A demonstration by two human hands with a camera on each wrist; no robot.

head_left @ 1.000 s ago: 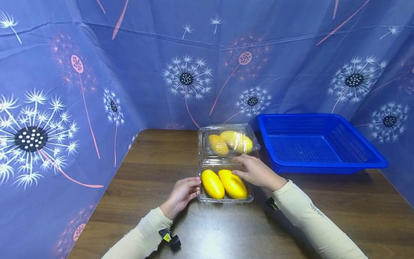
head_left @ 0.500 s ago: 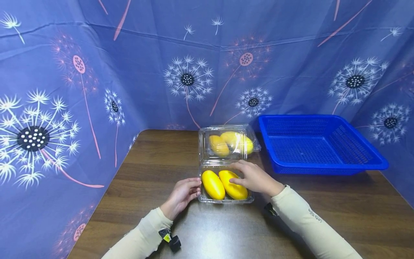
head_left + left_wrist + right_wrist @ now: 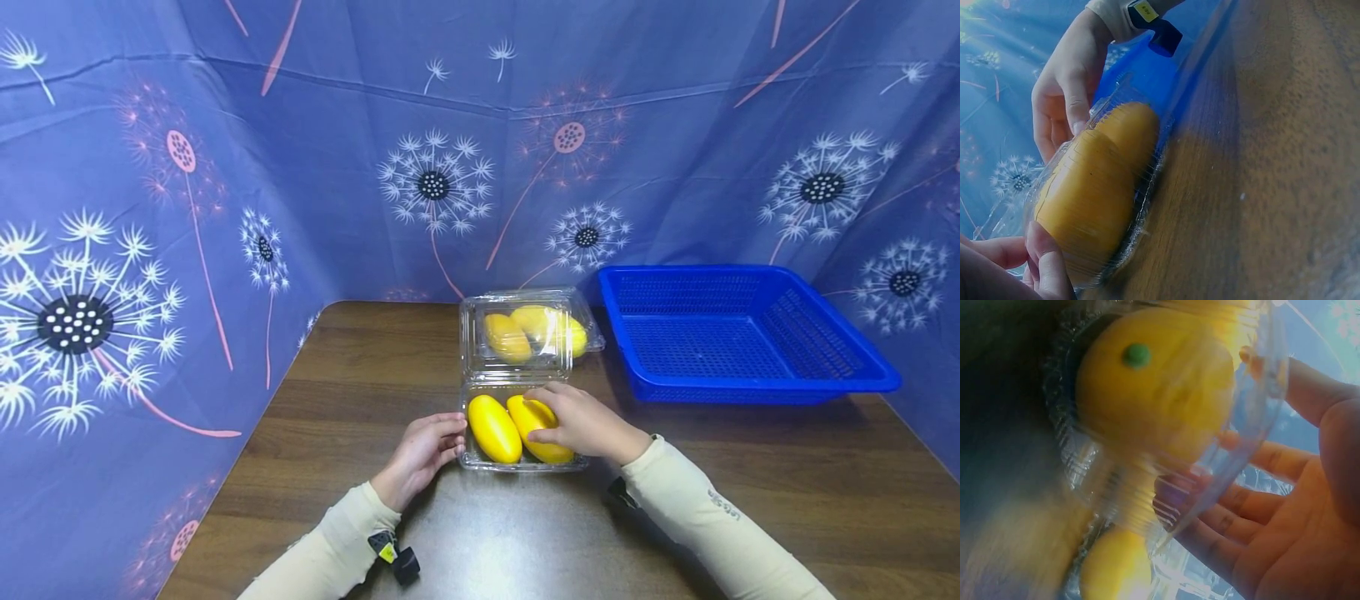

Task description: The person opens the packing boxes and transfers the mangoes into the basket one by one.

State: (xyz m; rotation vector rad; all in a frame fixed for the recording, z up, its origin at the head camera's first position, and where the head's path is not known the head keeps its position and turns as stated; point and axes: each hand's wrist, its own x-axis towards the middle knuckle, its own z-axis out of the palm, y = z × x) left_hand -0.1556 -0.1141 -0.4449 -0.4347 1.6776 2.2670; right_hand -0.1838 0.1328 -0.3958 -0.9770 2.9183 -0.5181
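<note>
The box (image 3: 517,468) sits midway along the worktop (image 3: 360,358), out from its far edge, with 2 mangoes side by side in it. Its clear lid (image 3: 472,342) is folded back toward that far edge.

The left hand (image 3: 426,452) pinches the left rim of the box between thumb and fingers, just beside the left mango (image 3: 495,429). The right hand (image 3: 585,423) is over the right mango (image 3: 534,420) – fingers bent over its far end, thumb over its top – but whether it grips the fruit I cannot tell. In the right wrist view a green spot (image 3: 1136,355) shows on the end of that mango.

Behind the box, near the far edge, more mangoes (image 3: 507,337) show through clear plastic. The blue basket (image 3: 750,385) stands at the far right corner. A patterned cloth (image 3: 337,167) hangs behind the worktop. Both arms wear cream sleeves (image 3: 330,533), with a black device (image 3: 395,557) at the left wrist.
</note>
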